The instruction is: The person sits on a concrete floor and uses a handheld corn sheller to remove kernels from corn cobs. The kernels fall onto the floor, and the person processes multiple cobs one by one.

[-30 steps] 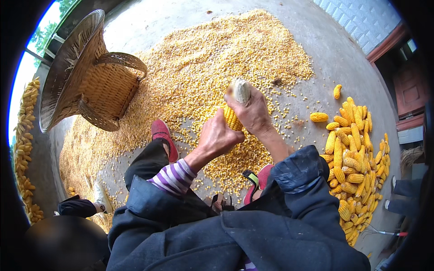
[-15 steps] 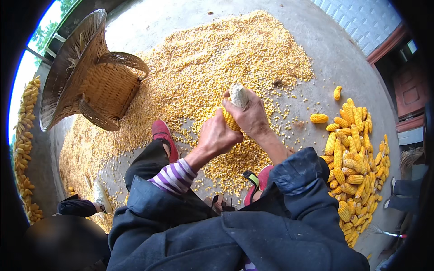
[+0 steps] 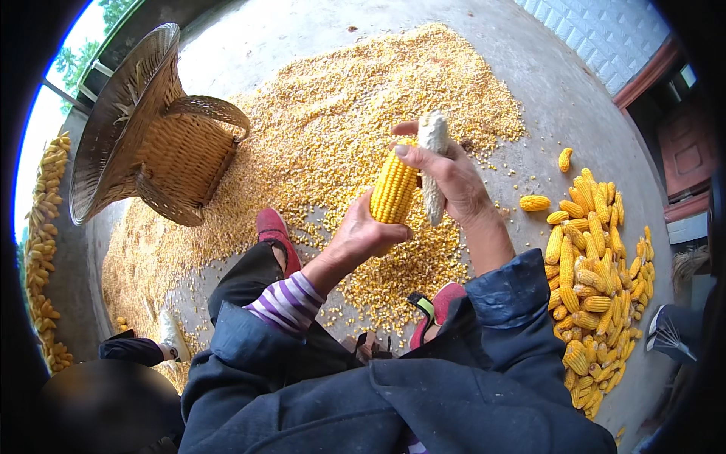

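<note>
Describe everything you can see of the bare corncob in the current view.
The bare corncob is pale, off-white and rough-looking, a long, narrow piece, stripped wherever it shows. It points up the picture, gripped by the right hand, which partly hides its middle. It is just right of the yellow ear; whether they touch is unclear.

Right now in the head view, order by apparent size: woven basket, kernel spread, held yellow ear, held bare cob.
1. Kernel spread
2. Woven basket
3. Yellow ear and bare cob, unranked: the ear looks thicker, the cob longer, and the left hand hides part of the ear.
</note>
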A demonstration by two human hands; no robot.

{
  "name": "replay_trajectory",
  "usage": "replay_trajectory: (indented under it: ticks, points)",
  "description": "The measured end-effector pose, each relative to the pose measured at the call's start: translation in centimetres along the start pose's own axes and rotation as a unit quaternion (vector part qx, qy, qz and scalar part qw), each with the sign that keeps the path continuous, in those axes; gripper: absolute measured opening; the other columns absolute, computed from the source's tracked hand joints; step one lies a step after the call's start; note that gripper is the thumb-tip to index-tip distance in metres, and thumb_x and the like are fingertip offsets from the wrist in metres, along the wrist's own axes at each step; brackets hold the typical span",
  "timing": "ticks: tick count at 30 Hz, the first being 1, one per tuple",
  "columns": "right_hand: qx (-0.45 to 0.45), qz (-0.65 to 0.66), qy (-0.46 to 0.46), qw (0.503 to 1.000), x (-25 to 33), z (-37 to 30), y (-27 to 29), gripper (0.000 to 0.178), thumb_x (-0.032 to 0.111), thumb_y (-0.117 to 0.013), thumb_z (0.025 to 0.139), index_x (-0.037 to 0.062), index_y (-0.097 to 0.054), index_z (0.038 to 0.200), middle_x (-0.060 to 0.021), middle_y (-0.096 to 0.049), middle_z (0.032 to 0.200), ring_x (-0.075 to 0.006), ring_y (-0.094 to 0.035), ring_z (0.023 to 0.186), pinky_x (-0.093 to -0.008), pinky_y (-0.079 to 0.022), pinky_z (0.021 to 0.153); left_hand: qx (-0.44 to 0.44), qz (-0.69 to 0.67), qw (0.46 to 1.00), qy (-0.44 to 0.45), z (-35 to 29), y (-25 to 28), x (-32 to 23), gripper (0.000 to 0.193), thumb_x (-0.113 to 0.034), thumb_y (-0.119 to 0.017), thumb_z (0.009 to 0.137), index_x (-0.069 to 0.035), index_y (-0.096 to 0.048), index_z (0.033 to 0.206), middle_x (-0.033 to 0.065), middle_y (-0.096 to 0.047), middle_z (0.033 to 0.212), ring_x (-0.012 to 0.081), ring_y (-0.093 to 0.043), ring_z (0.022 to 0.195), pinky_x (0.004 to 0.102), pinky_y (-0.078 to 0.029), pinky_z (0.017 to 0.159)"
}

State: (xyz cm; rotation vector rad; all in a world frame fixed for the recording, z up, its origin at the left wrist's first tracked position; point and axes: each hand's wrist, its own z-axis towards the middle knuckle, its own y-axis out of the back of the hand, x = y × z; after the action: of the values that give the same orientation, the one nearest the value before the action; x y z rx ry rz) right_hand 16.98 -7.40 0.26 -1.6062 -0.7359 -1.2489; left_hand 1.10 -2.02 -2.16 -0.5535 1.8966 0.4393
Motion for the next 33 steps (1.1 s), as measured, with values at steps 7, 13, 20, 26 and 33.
replay_trajectory:
  ticks: [7,13,20,26,33]
  points:
    - [-0.115,-0.227,0.189,0.948,-5.1,0.4,-0.9,0.018,0.018,-0.072,0.081,0.0057,-0.063,0.092,-0.0072,-0.067,0.078,-0.0152,-0.064,0.069,-0.0289,-0.051,0.063,-0.006,-0.094,0.995,0.013,0.0,-1.0,0.6,0.039,-0.012,-0.073,0.063,0.0,-0.054,0.095,0.0039,-0.059,0.075,0.0136,-0.058,0.061,0.0272,-0.047,0.054]
    - [-0.085,-0.116,0.107,0.984,-3.8,0.3,-0.3,0.024,0.02,-0.073,0.082,0.0051,-0.063,0.097,-0.0036,-0.066,0.085,-0.0142,-0.064,0.077,-0.0279,-0.051,0.069,0.076,-0.24,0.968,0.008,-0.2,-0.4,0.8,0.041,-0.014,-0.073,0.066,0.0,-0.054,0.1,0.0044,-0.058,0.076,0.0139,-0.059,0.063,0.0269,-0.048,0.056]
    - [-0.052,-0.214,0.183,0.958,-4.2,-0.1,-2.0,0.025,0.015,-0.073,0.08,0.004,-0.063,0.1,-0.0082,-0.067,0.089,-0.0157,-0.064,0.081,-0.0264,-0.051,0.071,-0.083,0.07,0.99,-0.092,1.1,-0.2,1.7,0.037,-0.01,-0.071,0.065,0.001,-0.054,0.096,0.0035,-0.059,0.078,0.012,-0.057,0.065,0.0257,-0.046,0.058]
    - [-0.132,-0.208,0.187,0.951,-4.7,0.7,-1.1,0.031,0.026,-0.076,0.081,0.0035,-0.062,0.096,-0.0079,-0.068,0.085,-0.0128,-0.064,0.075,-0.0288,-0.052,0.067,0.056,-0.253,0.966,0.004,-0.5,-1.0,0.1,0.035,-0.011,-0.071,0.068,-0.002,-0.055,0.097,0.0042,-0.059,0.079,0.0121,-0.057,0.065,0.0263,-0.047,0.06]
    - [0.032,-0.054,0.062,0.996,-0.7,-0.5,-1.9,0.03,0.011,-0.069,0.082,0.005,-0.062,0.111,-0.0027,-0.065,0.089,-0.0116,-0.059,0.08,-0.0267,-0.048,0.077,-0.192,0.278,0.93,-0.143,1.1,-0.8,0.6,0.057,-0.018,-0.074,0.066,0.001,-0.045,0.111,0.0121,-0.064,0.083,0.0208,-0.063,0.071,0.0344,-0.051,0.066]
